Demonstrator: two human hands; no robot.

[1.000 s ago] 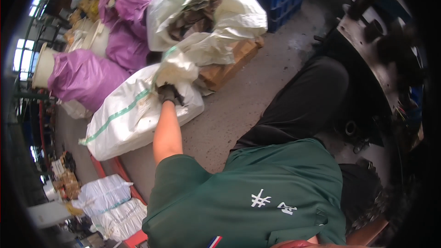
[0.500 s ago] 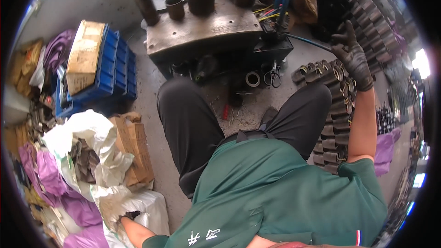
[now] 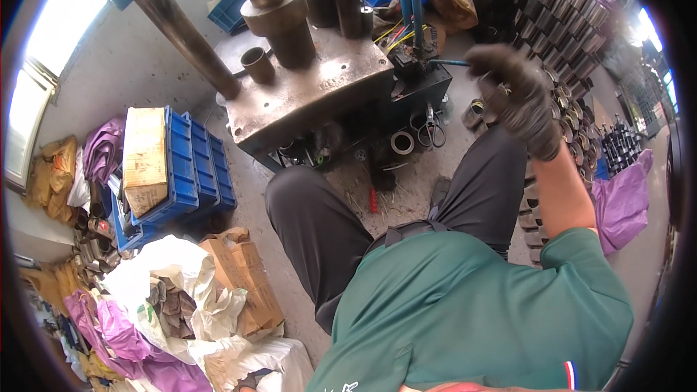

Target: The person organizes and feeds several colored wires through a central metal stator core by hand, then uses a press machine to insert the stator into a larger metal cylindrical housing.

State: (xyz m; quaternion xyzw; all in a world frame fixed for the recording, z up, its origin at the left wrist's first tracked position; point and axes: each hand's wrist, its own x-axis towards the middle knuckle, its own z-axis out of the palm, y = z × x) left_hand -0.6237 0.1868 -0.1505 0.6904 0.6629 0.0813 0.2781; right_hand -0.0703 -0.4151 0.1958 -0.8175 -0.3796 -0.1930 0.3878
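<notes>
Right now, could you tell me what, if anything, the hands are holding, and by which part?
The gloved right hand is raised and blurred, with a thin metal piece at the fingers; what it is and where it is gripped cannot be told. The left hand is barely visible among white bags.

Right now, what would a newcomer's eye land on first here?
The gloved right hand raised at upper right, blurred, in front of stacked dark metal rings. Next, the grey steel press block with upright cylinders at top centre, above the person's knees. At lower left, a heap of white and purple sacks beside blue plastic crates; the left hand barely shows at the bottom edge, so its grip cannot be judged.
</notes>
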